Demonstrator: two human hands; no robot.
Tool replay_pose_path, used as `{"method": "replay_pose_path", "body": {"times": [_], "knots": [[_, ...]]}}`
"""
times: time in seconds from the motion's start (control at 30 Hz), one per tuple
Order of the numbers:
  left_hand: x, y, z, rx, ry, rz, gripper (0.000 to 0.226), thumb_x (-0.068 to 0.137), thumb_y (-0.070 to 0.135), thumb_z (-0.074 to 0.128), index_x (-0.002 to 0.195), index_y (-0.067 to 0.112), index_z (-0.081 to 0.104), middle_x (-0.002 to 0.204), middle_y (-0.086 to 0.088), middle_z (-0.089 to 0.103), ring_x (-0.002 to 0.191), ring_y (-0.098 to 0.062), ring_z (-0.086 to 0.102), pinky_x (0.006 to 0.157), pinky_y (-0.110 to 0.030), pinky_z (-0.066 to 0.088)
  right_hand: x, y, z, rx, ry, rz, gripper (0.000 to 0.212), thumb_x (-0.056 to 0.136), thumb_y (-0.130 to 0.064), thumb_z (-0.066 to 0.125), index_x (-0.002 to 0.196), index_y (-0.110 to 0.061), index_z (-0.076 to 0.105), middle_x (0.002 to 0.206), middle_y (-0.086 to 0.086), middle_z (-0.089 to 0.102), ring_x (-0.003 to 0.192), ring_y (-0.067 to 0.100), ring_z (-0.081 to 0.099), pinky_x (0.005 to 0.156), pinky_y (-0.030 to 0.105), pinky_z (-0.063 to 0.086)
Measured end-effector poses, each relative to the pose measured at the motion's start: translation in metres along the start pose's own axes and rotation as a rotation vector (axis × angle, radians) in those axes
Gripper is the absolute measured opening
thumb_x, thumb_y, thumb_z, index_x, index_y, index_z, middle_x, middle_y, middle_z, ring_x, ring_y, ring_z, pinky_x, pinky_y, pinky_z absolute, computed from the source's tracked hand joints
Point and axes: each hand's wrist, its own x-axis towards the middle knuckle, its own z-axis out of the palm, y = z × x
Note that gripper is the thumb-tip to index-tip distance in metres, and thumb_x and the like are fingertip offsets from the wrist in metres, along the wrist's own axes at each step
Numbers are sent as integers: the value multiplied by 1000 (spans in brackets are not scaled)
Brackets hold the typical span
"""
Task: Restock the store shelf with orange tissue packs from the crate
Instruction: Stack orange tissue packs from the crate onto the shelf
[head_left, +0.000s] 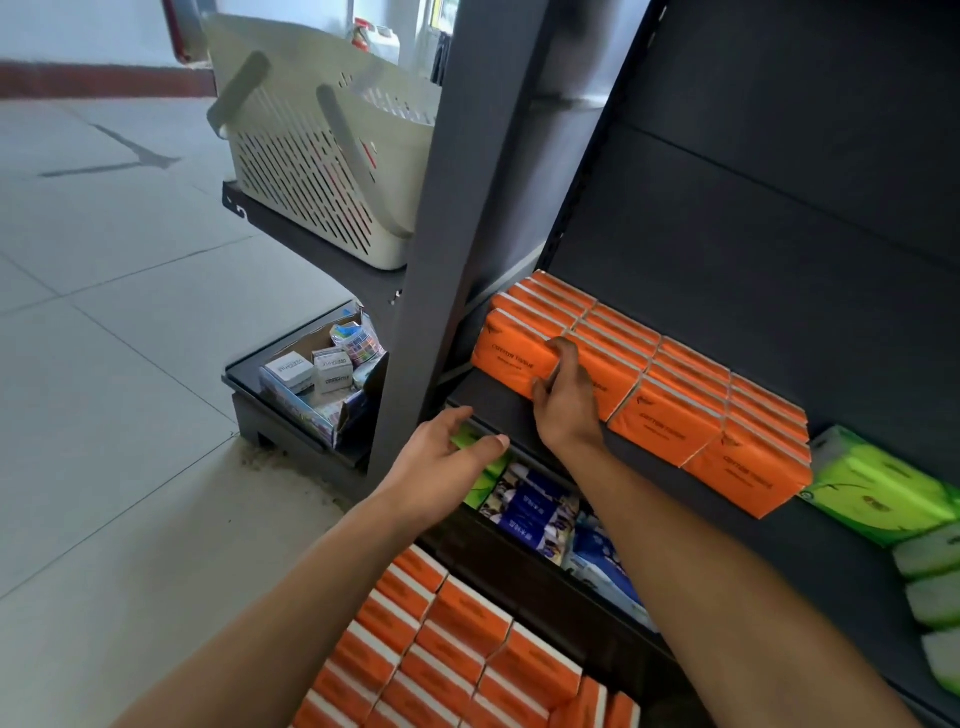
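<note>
Head view shows my right hand (563, 387) with fingers curled over the front edge of the leftmost orange pack (511, 358) on the shelf (493, 400), gripping it at its right end. That pack's long axis runs from 10 o'clock to 4 o'clock, in line with the row of packs (701, 410) stretching to 4 o'clock. My left hand (447, 452) hangs open and empty at 7 o'clock of the right. At 6 o'clock, nearer my left arm, wait the crate's packs (457, 649).
</note>
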Motion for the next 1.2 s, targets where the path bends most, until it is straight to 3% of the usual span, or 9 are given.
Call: {"method": "replay_pose_path", "body": {"times": [0.27,0.63,0.8,0.97,1.03,1.1,1.2], "knots": [[-6,6,3,41,-29,-18,67,93,45,62,151,27,34,150,2,42,113,-8,46,90,-25,35,3,-5,-3,-170,8,26,50,99,-20,53,139,-34,26,104,13,59,86,30,62,76,42,54],[-7,6,4,38,-45,-33,68,93,44,62,152,25,33,151,1,42,115,-8,46,90,-25,34,5,-10,-3,-251,-5,22,51,99,-25,54,139,-34,24,106,12,61,88,31,64,76,44,55],[-5,5,4,46,-35,-21,64,94,43,61,150,25,37,147,5,45,107,-5,47,74,-15,36,7,-12,-3,-269,-18,9,48,100,-26,53,136,-34,24,95,12,66,80,31,65,71,42,55],[-1,0,4,41,-37,-15,60,93,43,61,148,28,40,145,8,46,109,-5,46,82,-20,35,5,-13,-4,-262,-10,23,54,99,-25,56,141,-33,22,96,11,67,83,31,67,73,42,55],[0,-2,3,36,-36,-14,59,93,43,62,147,29,42,141,10,48,111,-5,47,81,-20,38,1,-14,-5,-223,-11,36,63,97,-24,58,145,-34,18,100,12,66,85,31,66,75,42,56],[2,-7,2,81,-28,-19,55,92,43,62,142,29,47,135,10,52,115,-8,51,89,-24,39,-10,-14,-7,-144,6,67,69,96,-22,60,147,-35,17,106,13,63,89,31,65,75,42,56],[5,-18,1,262,-29,-25,39,92,42,61,128,26,60,116,7,62,109,-12,58,89,-27,44,-38,-13,-11,-50,58,104,63,95,-23,60,145,-30,23,117,12,60,98,31,63,78,42,54]]}}
